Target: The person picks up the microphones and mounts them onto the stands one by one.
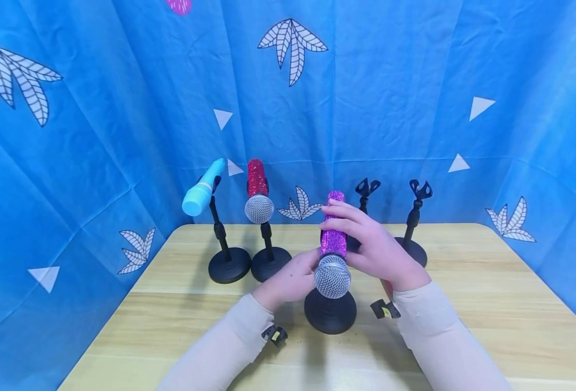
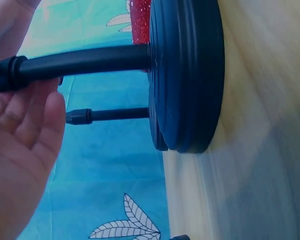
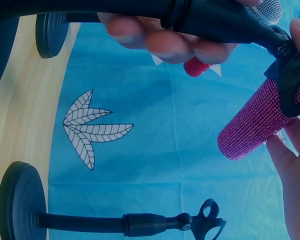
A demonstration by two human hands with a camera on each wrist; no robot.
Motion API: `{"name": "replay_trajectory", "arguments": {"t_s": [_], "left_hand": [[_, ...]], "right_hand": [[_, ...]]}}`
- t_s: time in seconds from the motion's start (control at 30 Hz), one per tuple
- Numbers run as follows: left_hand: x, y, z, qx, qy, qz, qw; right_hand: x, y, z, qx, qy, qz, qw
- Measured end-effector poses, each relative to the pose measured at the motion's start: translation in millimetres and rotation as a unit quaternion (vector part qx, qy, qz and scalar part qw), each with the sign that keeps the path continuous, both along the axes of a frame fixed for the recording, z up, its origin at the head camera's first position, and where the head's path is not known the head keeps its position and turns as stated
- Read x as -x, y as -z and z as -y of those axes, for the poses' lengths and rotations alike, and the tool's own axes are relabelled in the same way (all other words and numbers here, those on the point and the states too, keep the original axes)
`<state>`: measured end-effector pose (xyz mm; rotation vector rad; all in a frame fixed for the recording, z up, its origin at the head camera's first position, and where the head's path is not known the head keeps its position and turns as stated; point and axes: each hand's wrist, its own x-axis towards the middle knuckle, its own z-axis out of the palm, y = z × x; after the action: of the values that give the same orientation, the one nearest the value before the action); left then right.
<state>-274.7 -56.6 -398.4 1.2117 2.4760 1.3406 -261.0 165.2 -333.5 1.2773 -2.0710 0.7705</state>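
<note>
A purple glittery microphone (image 1: 334,239) with a silver mesh head sits in the clip (image 3: 293,87) of a black desk stand, its head tilted toward me. The stand's round base (image 1: 330,317) is at the table's middle front. Below the microphone, my left hand (image 1: 292,278) grips the stand's post (image 2: 90,61), its fingers curled round the upper sleeve in the right wrist view. My right hand (image 1: 378,247) holds the microphone's handle, fingers laid across its top from the right. Part of the right thumb is hidden behind the handle in the head view.
At the left stand a light-blue microphone (image 1: 203,190) and a red glittery microphone (image 1: 257,179), each on a black stand. Behind my right hand are two more stands with bare clips, one partly hidden (image 1: 366,190) and one farther right (image 1: 412,220). Blue patterned cloth (image 1: 385,81) surrounds the wooden table (image 1: 488,304).
</note>
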Motion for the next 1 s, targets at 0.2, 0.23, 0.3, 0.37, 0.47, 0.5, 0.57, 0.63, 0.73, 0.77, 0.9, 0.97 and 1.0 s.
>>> {"name": "replay_trajectory", "arguments": {"t_s": [0.2, 0.23, 0.3, 0.37, 0.47, 0.5, 0.57, 0.63, 0.73, 0.77, 0.9, 0.97, 1.0], "left_hand": [[-0.8, -2.8, 7.1, 0.012, 0.043, -0.005, 0.999], [-0.9, -3.2, 7.3, 0.016, 0.043, -0.01, 0.9989], [-1.3, -3.7, 6.9, 0.019, 0.04, -0.018, 0.9989], [-1.4, -3.7, 5.5, 0.018, 0.035, -0.022, 0.999], [-2.4, -3.9, 1.9, 0.013, 0.02, -0.031, 0.9992], [-2.6, -3.7, 0.4, 0.011, 0.013, -0.033, 0.9993], [-3.7, -3.7, -2.3, 0.008, -0.005, -0.036, 0.9993], [-4.8, -3.8, -4.4, 0.006, -0.023, -0.035, 0.9991], [-5.5, -4.3, -6.1, 0.002, -0.039, -0.025, 0.9989], [-5.3, -4.4, -6.1, -0.002, -0.038, -0.016, 0.9991], [-3.0, -4.4, -2.3, -0.017, -0.001, 0.017, 0.9997], [-1.9, -4.8, 0.7, -0.018, 0.028, 0.022, 0.9992], [-1.5, -5.0, 2.1, -0.015, 0.039, 0.018, 0.999]], "right_hand": [[1.1, 0.3, 0.2, -0.001, -0.001, -0.004, 1.0], [1.1, 0.4, 0.4, -0.001, -0.001, -0.003, 1.0], [0.9, 0.5, 0.5, -0.001, 0.0, -0.002, 1.0], [0.8, 0.5, 0.6, 0.0, 0.0, -0.002, 1.0], [0.5, 0.6, 0.6, 0.001, 0.0, -0.002, 1.0], [0.4, 0.8, 0.6, 0.002, 0.0, -0.001, 1.0], [0.1, 1.1, 0.8, 0.004, -0.001, 0.0, 1.0], [-0.3, 1.4, 0.9, 0.007, -0.002, 0.001, 1.0], [-0.8, 1.9, 0.9, 0.01, -0.002, 0.002, 1.0], [-0.7, 1.9, 0.8, 0.011, -0.002, 0.001, 1.0], [-0.5, 1.6, 0.7, 0.009, -0.001, 0.0, 1.0], [-0.2, 1.4, 0.6, 0.007, -0.001, 0.001, 1.0], [-0.2, 1.2, 0.5, 0.006, -0.001, 0.002, 1.0]]}}
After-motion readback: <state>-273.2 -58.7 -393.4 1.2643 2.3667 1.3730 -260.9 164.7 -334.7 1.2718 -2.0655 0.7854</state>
